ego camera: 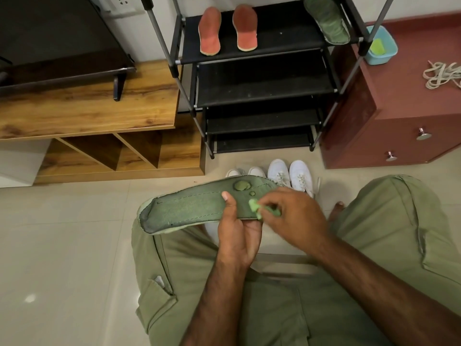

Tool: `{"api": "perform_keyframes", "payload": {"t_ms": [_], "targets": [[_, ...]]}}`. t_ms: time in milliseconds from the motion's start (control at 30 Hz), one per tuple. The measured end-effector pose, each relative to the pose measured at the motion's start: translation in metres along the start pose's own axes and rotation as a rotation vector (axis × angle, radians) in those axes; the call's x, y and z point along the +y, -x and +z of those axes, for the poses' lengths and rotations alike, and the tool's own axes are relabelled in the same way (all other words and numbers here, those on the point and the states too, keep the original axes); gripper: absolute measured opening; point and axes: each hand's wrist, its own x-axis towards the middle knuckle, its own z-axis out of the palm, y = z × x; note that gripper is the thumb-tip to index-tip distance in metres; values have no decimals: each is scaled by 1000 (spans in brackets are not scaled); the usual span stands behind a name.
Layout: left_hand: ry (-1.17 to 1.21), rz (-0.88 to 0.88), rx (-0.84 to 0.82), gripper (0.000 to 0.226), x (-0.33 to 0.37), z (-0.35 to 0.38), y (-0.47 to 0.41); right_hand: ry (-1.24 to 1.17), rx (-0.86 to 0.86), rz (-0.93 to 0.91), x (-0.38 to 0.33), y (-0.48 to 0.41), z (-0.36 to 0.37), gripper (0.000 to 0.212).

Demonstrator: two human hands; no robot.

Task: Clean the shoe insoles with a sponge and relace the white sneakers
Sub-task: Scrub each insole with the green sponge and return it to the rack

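Head cam: left grip (237, 236) is wrapped round the insole (189, 206), thumb on top, holding it flat over the lap. Right grip (296, 216) pinches a small green sponge (254, 207) down on the insole, just beside that thumb. Just past the grips, on the floor, are the white sneakers (290, 174): one pair laced, another half hidden behind the insole. Further beyond, the rack (274, 38) has orange insoles (209, 31) and a second green insole (326, 20) up top. Way off up-right of the right grip, loose laces (439, 73) and a blue tub (390, 42) sit on the cabinet (399, 96).
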Motion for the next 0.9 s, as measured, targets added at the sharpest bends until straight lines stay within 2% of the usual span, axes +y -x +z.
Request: {"api": "perform_keyframes", "payload": {"t_ms": [100,233,400,567,700,800,900], "targets": [[34,20,-20,68,0,-2,-3,29,97,79,4,-6,-2,15],[-59,-115,25,90,2,-4,2,1,-65,-102,-18,9,10,16],[22,-16,98,55,3,-1,-2,28,92,70,10,-12,-4,9],[46,-18,65,42,6,5,2,-215,89,99,8,-7,-2,11],[28,45,-1,51,6,7,2,-385,76,103,0,-8,2,14],[8,11,105,39,6,7,0,-423,27,91,-4,-4,-1,13],[25,19,111,34,9,11,4,-455,121,136,0,-10,-17,12]]}}
